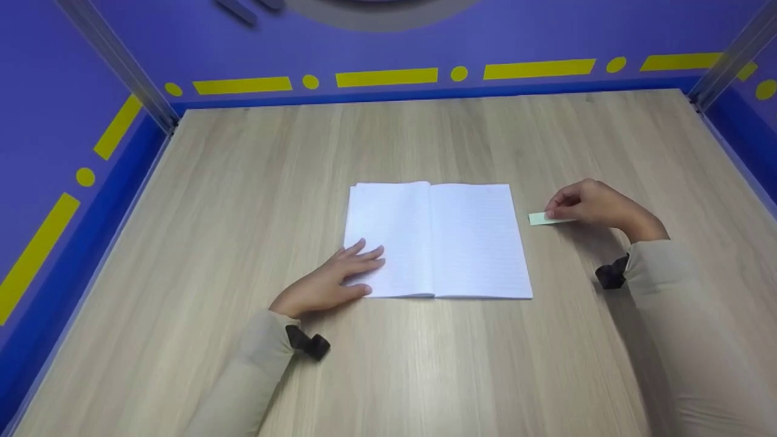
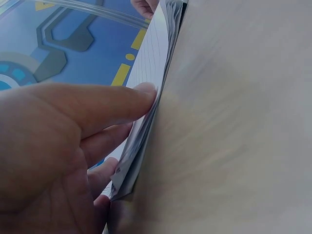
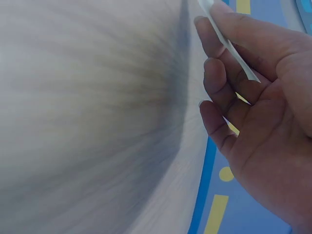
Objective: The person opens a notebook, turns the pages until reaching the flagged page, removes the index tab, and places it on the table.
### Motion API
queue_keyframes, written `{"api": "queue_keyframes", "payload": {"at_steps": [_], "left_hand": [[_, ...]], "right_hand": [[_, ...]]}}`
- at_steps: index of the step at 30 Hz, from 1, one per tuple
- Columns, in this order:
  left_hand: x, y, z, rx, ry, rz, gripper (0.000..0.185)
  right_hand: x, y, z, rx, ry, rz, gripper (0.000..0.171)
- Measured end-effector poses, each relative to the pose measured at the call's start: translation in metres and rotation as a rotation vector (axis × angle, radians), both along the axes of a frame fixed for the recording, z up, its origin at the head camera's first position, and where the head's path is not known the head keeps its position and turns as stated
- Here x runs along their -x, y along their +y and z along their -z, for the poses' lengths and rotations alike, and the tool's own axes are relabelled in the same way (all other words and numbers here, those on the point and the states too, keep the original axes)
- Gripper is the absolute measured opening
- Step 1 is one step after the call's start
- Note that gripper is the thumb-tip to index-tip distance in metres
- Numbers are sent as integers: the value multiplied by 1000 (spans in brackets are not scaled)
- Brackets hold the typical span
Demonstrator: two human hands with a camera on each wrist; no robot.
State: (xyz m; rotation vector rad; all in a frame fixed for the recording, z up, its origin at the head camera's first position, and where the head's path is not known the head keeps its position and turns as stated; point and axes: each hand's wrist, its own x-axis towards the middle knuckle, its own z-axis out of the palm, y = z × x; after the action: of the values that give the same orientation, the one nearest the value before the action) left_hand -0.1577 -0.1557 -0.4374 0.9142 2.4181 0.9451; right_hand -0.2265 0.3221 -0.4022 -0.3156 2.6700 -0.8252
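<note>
An open notebook (image 1: 473, 243) with lined white pages lies flat on the wooden table. On the lower left of its left page rests my left hand (image 1: 337, 279), fingers spread. The left wrist view shows the thumb (image 2: 117, 105) at the edge of the stacked pages (image 2: 148, 63). To the right of the notebook, my right hand (image 1: 598, 206) pinches a narrow pale green paper strip (image 1: 537, 219) between thumb and fingers, apart from the pages. In the right wrist view the strip (image 3: 241, 62) runs across the palm side, the other fingers loosely curled.
The light wooden table (image 1: 255, 176) surrounds the notebook. Blue panels (image 1: 388, 48) with yellow dashes and dots border the table at the back and sides. A black wrist camera (image 1: 309, 343) sits on the left sleeve, another black camera (image 1: 612, 273) on the right.
</note>
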Motion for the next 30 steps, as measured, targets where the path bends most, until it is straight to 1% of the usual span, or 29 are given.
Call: {"api": "queue_keyframes", "payload": {"at_steps": [9, 14, 20, 25, 27, 30], "left_hand": [[0, -1, 1, -8, -9, -4, 50], [0, 0, -1, -2, 4, 1, 50], [0, 0, -2, -4, 7, 3, 50], [0, -1, -1, -6, 6, 5, 50], [0, 0, -1, -8, 12, 9, 50], [0, 0, 0, -12, 19, 16, 50]], "right_hand": [[0, -2, 4, -16, -3, 6, 20], [1, -3, 6, -16, -11, 34, 18], [-1, -4, 6, -11, 17, 41, 19], [-3, -6, 6, -14, 43, 77, 20], [-3, -8, 6, -14, 41, 94, 20], [-1, -12, 6, -31, 41, 93, 24]]}}
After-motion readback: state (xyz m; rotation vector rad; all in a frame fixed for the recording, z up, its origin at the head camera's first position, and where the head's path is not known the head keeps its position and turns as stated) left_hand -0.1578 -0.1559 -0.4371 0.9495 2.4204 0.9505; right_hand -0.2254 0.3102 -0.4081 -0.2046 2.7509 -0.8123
